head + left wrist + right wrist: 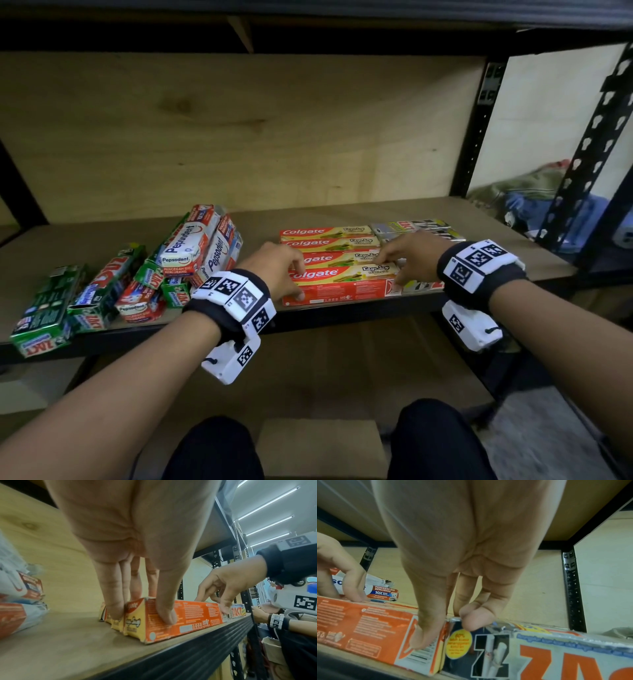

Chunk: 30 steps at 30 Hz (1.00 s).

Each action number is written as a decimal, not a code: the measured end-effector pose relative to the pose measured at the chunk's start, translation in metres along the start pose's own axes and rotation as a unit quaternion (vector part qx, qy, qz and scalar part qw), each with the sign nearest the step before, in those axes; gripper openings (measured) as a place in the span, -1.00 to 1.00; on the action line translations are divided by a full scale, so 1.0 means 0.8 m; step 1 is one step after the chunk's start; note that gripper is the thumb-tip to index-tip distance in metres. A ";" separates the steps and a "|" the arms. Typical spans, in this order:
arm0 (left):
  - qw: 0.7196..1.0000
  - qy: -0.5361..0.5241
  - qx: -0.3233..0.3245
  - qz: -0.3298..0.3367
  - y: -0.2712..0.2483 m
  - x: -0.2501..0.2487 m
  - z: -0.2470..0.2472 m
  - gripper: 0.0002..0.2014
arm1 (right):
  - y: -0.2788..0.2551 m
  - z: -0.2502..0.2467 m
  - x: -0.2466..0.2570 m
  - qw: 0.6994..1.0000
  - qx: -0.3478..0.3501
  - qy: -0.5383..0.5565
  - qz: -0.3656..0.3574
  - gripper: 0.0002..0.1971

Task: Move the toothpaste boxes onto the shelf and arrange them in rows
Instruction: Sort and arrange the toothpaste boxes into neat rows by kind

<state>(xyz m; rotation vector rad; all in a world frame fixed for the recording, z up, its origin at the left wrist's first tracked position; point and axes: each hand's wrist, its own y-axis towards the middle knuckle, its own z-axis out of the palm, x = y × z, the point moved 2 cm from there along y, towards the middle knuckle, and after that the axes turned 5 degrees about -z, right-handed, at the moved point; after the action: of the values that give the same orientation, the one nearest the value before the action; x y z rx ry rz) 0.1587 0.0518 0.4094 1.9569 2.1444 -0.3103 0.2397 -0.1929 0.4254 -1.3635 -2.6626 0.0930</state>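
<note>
Both hands grip the front red toothpaste box (342, 286) on the shelf (479, 219): left hand (274, 267) pinches its left end, right hand (407, 260) its right end.

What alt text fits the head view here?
Two hands, left hand and right hand, hold the ends of the front Colgate box, nearest of four in a row on the wooden shelf. Pepsodent and Zact boxes lie jumbled at left.
</note>
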 end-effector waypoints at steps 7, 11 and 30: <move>1.000 -0.001 -0.002 0.006 -0.002 0.000 -0.004 -0.60 | 0.005 0.001 -0.004 1.000 -0.002 0.005 0.002 -0.43; 1.000 0.001 0.003 0.001 0.002 -0.002 -0.006 -0.59 | 0.006 0.002 -0.007 1.000 -0.006 0.026 0.007 -0.44; 0.997 0.064 0.034 0.020 0.004 -0.006 -0.018 -0.60 | 0.009 -0.005 -0.003 0.999 0.018 0.021 0.020 -0.48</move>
<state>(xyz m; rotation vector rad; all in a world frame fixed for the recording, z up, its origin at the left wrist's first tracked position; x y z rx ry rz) 0.1620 0.0517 0.4249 2.1084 2.1956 -0.2611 0.2478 -0.1908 0.4280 -1.3915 -2.5881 0.1136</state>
